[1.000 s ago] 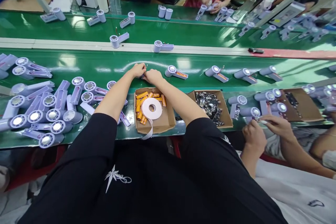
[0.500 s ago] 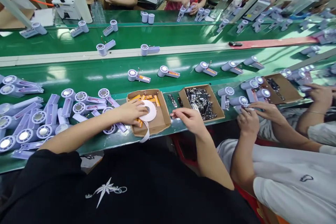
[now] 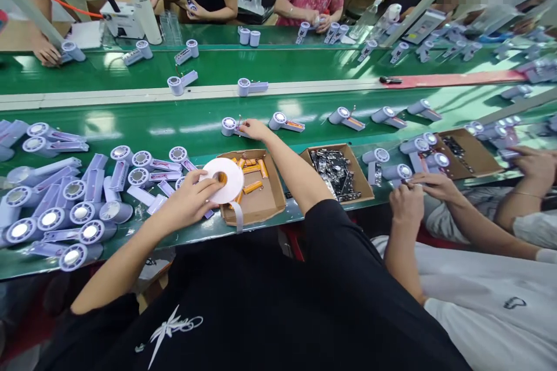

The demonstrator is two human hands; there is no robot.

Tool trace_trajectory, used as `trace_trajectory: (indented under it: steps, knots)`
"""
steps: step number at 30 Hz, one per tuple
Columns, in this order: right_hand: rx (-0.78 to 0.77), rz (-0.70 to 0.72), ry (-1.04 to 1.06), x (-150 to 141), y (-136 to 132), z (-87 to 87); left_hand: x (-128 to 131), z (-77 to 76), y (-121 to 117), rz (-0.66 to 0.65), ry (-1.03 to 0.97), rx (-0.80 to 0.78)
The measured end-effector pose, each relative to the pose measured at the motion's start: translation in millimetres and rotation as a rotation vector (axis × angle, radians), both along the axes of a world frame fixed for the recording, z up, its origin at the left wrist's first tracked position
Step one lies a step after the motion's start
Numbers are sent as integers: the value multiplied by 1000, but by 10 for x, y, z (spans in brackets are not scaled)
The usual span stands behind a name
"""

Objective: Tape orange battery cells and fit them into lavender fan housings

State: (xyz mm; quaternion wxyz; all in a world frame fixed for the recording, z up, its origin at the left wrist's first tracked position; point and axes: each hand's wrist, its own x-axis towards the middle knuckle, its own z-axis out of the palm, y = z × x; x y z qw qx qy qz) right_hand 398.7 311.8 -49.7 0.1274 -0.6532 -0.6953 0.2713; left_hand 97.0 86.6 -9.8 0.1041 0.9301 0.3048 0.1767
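My left hand is closed round the edge of a white tape roll, lifted at the left of a cardboard box. A loose strip of tape hangs from the roll over the box's front edge. Orange battery cells lie in the box. My right hand reaches across the box to the green belt, its fingers closed on the handle of a lavender handheld fan body. That handle is mostly hidden by the fingers.
Many lavender fan bodies are heaped at the left. A second cardboard box holds black circuit boards. More fan bodies stand along the belt. A co-worker's hands work close by on the right; other people sit across the line.
My right hand has moved from beside the battery box up to a fan body on the belt. My left hand has lifted the tape roll and shifted it left.
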Motion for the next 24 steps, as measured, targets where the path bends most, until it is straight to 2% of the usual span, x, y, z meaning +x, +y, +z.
trace_trajectory:
  steps: [3, 6, 8, 11, 13, 15, 16, 18, 19, 20, 22, 24]
  knots:
    - [-56, 19, -11, -47, 153, -139, -224, -58, -275, 62, -77, 7]
    - [-79, 0, -20, -33, 190, -231, -360, -136, -427, 139, -119, 10]
    - [-92, -29, -32, -20, 235, -211, -400, -173, -452, 184, -138, 30]
    - [-74, -71, -64, 11, 165, -20, -410, -160, -435, 208, -159, 94]
    - [65, -98, -8, 6, -162, 171, -398, -107, -431, 211, -171, 156]
    - [230, -45, 209, -67, -779, 338, -378, -46, -446, 233, -180, 225]
    - [199, 63, 381, -135, -1166, 395, -367, -21, -456, 254, -185, 259]
    - [-112, 401, 633, -311, -1960, 447, -352, 13, -463, 288, -181, 306]
    - [-272, 552, 702, -402, -2307, 444, -351, 22, -455, 303, -181, 321]
    - [-323, 610, 726, -478, -2586, 425, -355, 28, -441, 317, -188, 328]
    - [-322, 698, 659, -541, -2891, 356, -377, 35, -399, 352, -219, 320]
    - [-274, 711, 529, -451, -2872, 273, -396, 38, -365, 405, -265, 307]
